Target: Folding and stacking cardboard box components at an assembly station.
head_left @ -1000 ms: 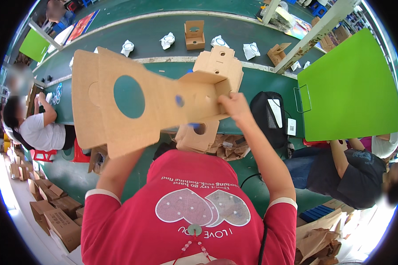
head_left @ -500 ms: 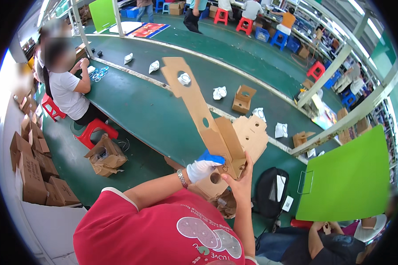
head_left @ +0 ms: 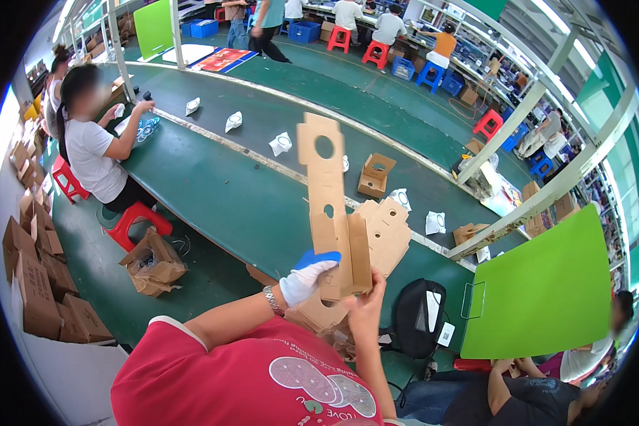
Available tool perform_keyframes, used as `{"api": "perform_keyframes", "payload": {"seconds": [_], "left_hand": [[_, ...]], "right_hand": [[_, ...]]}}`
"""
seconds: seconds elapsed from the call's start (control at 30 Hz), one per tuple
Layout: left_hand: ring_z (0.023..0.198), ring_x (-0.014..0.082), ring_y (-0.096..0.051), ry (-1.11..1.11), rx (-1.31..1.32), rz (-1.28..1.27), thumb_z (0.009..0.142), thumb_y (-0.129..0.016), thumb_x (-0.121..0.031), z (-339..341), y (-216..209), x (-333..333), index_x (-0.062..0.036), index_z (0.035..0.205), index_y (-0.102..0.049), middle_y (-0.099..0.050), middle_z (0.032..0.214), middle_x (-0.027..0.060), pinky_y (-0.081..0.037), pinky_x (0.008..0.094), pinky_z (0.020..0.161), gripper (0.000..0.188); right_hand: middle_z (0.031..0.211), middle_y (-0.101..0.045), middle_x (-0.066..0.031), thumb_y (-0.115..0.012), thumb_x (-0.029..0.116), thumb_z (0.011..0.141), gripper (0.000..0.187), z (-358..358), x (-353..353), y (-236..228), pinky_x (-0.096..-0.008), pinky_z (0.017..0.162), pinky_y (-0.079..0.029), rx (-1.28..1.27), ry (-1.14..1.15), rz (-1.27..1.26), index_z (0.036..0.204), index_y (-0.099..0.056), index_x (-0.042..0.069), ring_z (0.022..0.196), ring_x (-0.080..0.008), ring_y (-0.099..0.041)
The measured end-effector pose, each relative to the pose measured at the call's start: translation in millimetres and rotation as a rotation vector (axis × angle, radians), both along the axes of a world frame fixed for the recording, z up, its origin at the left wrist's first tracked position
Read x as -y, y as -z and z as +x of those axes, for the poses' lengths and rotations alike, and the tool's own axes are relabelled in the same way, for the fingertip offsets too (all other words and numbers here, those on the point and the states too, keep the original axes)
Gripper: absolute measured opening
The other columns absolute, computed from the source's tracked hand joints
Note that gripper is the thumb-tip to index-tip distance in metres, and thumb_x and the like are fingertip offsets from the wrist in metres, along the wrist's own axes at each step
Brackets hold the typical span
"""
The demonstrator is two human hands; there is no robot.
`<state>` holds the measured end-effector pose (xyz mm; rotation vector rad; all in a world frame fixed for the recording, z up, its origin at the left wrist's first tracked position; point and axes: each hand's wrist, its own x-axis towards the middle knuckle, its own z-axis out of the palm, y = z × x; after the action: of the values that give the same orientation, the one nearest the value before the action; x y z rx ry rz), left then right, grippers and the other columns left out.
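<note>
Two hands gripping tall brown die-cut cardboard blank upright above green table: gloved left hand and bare right hand clasped around lower folds. Likely light, stiff, crease-prone; best held low.

A long green-topped workbench runs across the room, carrying a folded open brown cardboard box, several crumpled white paper packets scattered along its far edge, and a stack of die-cut cardboard blanks.

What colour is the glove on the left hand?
The glove is white with blue fingertips, seen in the head view.
</note>
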<state>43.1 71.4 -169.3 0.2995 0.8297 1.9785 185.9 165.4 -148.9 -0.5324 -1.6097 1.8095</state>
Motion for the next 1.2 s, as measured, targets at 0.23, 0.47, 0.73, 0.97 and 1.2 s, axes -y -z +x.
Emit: {"api": "perform_keyframes", "payload": {"seconds": [0.23, 0.47, 0.73, 0.97, 1.2], "left_hand": [[0.110, 0.0201, -0.063, 0.176, 0.287, -0.184, 0.095, -0.065, -0.025, 13, 2, 15, -0.0062, 0.134, -0.052, -0.062, 0.125, 0.0074, -0.053, 0.0376, 0.096, 0.045], [0.118, 0.0143, -0.054, -0.189, -0.364, -0.334, 0.097, -0.061, -0.013, 34, 5, 40, -0.0069, 0.147, -0.042, -0.052, 0.140, 0.0080, -0.046, 0.0297, 0.101, 0.054], [0.125, 0.0200, -0.053, 0.120, -0.823, -0.262, 0.097, -0.054, -0.003, 28, 17, 38, -0.0090, 0.147, -0.043, -0.047, 0.147, 0.0088, -0.043, 0.0316, 0.106, 0.051], [0.107, 0.0234, -0.061, 0.132, -0.972, -0.300, 0.103, -0.047, -0.018, 24, 24, 27, -0.0081, 0.121, -0.063, -0.064, 0.111, 0.0106, -0.047, 0.0346, 0.095, 0.026], [0.115, 0.0164, -0.056, -0.080, -0.506, -0.290, 0.097, -0.060, -0.008, 29, 43, -5, -0.0089, 0.131, -0.054, -0.049, 0.143, 0.0121, -0.047, 0.0290, 0.095, 0.035]], "right_hand": [[0.155, -0.036, -0.0142, -0.053, 0.003, 0.092, 0.067, 9, -3, -19, -0.0340, 0.114, -0.031, -0.029, -0.137, -0.378, 0.154, -0.028, 0.001, 0.143, -0.0223, -0.035], [0.146, -0.041, -0.0148, -0.047, -0.007, 0.071, 0.084, 26, 5, 6, -0.0327, 0.108, -0.039, 0.069, -0.179, -0.417, 0.153, -0.030, 0.000, 0.132, -0.0261, -0.046], [0.135, -0.041, -0.0106, -0.055, -0.004, 0.085, 0.044, 37, -10, 66, -0.0317, 0.107, -0.038, 0.309, -0.147, -0.173, 0.127, -0.065, 0.005, 0.133, -0.0221, -0.039], [0.136, -0.043, -0.0128, -0.046, 0.018, 0.103, 0.034, 25, 15, 47, -0.0327, 0.104, -0.040, 0.164, 0.073, -0.074, 0.095, -0.071, -0.005, 0.126, -0.0211, -0.046], [0.121, -0.051, -0.0113, -0.067, 0.009, 0.093, 0.045, 7, -2, 51, -0.0302, 0.089, -0.046, 0.056, 0.339, -0.404, 0.128, -0.039, 0.004, 0.102, -0.0161, -0.055]]}}
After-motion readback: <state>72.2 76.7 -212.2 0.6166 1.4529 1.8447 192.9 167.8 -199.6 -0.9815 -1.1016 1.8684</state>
